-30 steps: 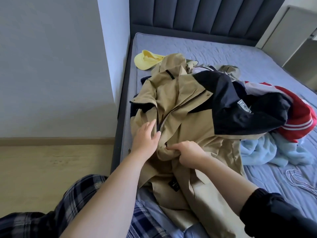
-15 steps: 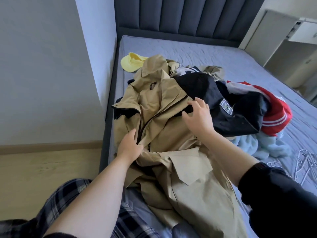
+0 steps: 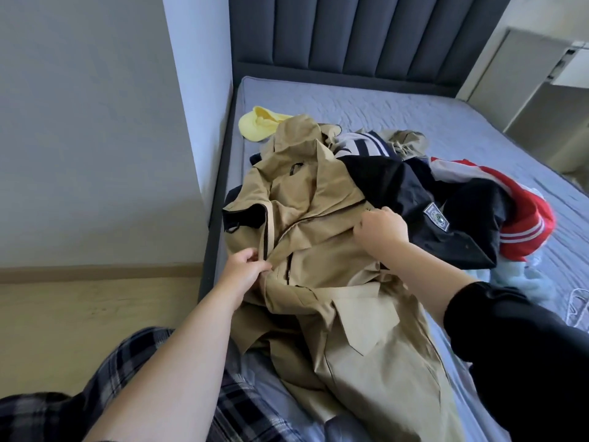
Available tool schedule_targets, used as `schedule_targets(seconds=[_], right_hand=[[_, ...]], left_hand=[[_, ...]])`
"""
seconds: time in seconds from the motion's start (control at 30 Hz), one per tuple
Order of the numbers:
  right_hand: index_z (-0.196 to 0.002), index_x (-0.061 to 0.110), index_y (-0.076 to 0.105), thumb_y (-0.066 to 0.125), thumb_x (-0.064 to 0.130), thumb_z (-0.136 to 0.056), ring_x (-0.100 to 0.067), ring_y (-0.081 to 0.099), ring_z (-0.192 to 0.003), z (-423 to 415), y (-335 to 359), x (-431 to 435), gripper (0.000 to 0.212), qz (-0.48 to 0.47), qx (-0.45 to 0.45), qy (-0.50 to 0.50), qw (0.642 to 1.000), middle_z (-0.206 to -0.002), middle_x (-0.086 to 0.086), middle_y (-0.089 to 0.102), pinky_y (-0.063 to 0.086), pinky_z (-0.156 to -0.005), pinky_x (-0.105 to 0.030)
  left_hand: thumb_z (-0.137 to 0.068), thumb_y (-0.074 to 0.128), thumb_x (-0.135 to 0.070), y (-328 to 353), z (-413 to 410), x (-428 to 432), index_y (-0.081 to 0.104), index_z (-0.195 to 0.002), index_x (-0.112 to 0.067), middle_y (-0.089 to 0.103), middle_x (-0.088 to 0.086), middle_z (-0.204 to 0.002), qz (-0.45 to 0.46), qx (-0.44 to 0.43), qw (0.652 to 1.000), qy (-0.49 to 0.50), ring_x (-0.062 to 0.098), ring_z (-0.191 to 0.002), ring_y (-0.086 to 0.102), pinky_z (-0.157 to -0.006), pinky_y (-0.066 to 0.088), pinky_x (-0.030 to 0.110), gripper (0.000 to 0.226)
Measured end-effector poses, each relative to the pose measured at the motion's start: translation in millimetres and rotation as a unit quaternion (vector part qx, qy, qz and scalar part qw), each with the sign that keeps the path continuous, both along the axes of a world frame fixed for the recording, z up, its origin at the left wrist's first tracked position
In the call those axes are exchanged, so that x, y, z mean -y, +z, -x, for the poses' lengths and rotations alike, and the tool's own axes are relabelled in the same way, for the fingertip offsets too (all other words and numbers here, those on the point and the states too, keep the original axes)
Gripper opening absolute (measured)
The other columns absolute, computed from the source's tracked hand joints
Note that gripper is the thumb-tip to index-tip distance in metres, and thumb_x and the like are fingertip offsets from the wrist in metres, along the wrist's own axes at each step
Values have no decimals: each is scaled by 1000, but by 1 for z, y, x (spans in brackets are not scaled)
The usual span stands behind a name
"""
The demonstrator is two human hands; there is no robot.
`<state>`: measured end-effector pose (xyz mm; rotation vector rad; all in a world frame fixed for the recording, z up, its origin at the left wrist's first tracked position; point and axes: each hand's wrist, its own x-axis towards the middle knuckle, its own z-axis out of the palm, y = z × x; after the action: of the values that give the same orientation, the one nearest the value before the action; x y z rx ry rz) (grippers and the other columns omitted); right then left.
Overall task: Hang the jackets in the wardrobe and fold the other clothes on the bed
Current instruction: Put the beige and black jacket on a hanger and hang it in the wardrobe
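Observation:
A tan hooded jacket [image 3: 318, 224] lies spread along the left side of the bed [image 3: 398, 110], its hood toward the headboard. My left hand [image 3: 245, 271] pinches the jacket's left front edge beside the zipper. My right hand [image 3: 382, 228] grips the right front flap, fingers curled round the fabric. A black jacket with a sleeve patch [image 3: 446, 218] lies heaped to the right, over a red and white garment [image 3: 522, 224] and a light blue garment [image 3: 522, 279]. A striped navy and white garment [image 3: 363, 145] lies behind them.
A yellow cap [image 3: 259, 122] sits near the bed's left edge. White wire hangers [image 3: 578, 307] lie at the right edge. A wall corner [image 3: 197, 122] stands close on the left, over wooden floor [image 3: 79, 323]. A pale cabinet [image 3: 541, 90] stands at the right.
My right hand left the jacket's lower front, moved up to the right flap and closed on it. My left hand slid down to the zipper edge and pinched it.

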<state>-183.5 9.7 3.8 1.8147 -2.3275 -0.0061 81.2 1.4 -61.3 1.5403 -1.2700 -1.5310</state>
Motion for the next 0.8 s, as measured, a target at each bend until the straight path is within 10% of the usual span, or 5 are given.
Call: schedule_targets(seconds=[0.2, 0.4, 0.6, 0.8], right_hand=[[-135, 11, 41, 47, 37, -93, -33, 28, -134, 42, -5, -19, 50, 72, 49, -89, 992, -147, -13, 32, 20, -113, -47], [-146, 16, 33, 35, 33, -100, -26, 13, -145, 57, -22, -45, 49, 64, 122, -47, 989, -157, -11, 18, 10, -118, -47], [-132, 19, 54, 41, 9, -89, -24, 11, -145, 87, -23, -80, 45, 211, 219, -192, 933, -157, -8, 22, -3, -116, -52], [-142, 12, 32, 50, 5, -78, -23, 9, -145, 129, -20, -109, 66, 53, 194, -243, 949, -151, -6, 30, 3, -115, -56]], left_hand=[[-90, 62, -18, -4, 8, 0, 47, -138, -12, 54, 1, -123, 19, 18, 1000, 9, 13, -96, 46, -84, 37, 29, 51], [-90, 59, -24, -8, 17, -13, 13, -152, -22, 26, 4, -154, 103, 132, 984, -61, 24, -139, 29, -107, 29, 38, 77], [-92, 47, -29, -4, 39, -45, 30, -149, -19, 19, 12, -157, 398, 371, 830, -125, 29, -145, 14, -113, 19, 54, 61], [-89, 23, -46, -1, 53, -74, 51, -137, -17, 37, 11, -150, 463, 409, 758, -208, 28, -144, 22, -111, 21, 57, 63]])
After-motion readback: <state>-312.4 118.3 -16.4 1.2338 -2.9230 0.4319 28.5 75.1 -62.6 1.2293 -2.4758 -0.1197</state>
